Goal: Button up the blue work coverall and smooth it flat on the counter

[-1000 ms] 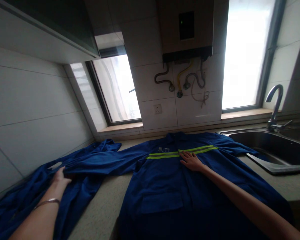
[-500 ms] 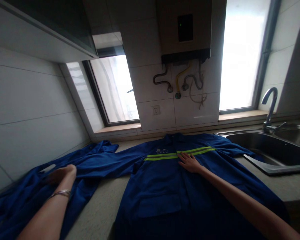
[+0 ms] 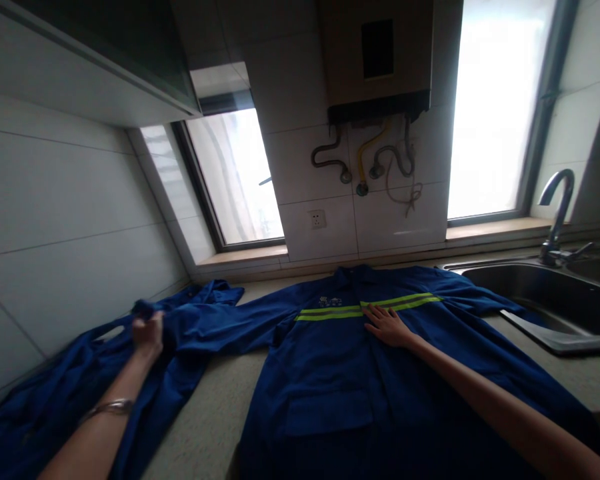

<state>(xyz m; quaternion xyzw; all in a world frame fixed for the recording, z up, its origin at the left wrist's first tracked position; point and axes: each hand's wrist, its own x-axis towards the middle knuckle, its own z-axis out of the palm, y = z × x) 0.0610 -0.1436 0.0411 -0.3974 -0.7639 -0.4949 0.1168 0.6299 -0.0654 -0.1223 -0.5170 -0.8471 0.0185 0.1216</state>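
Observation:
A dark blue work jacket [image 3: 325, 373] lies spread front up over the counter, with yellow-green and grey stripes across its chest. Its left-hand sleeve [image 3: 220, 327] stretches out over a second heap of blue cloth [image 3: 45, 393]. My left hand [image 3: 149, 333], a bracelet on its wrist, is closed around the end of that sleeve, and a bunch of fabric pokes up above the fingers. My right hand [image 3: 387, 327] rests flat on the jacket's chest just below the stripe, fingers spread. The jacket's lower edge runs out of view.
A steel sink [image 3: 520, 277] with a tap [image 3: 557, 207] is at the right, and the jacket's other sleeve reaches its rim. Tiled wall, two windows and a water heater [image 3: 377, 60] stand behind the counter [image 3: 195, 413]. A cabinet [image 3: 105, 60] overhangs the left side.
My left hand has lifted and turned upward, closing on the sleeve end. My right hand stays on the jacket's chest. The view has shifted slightly left.

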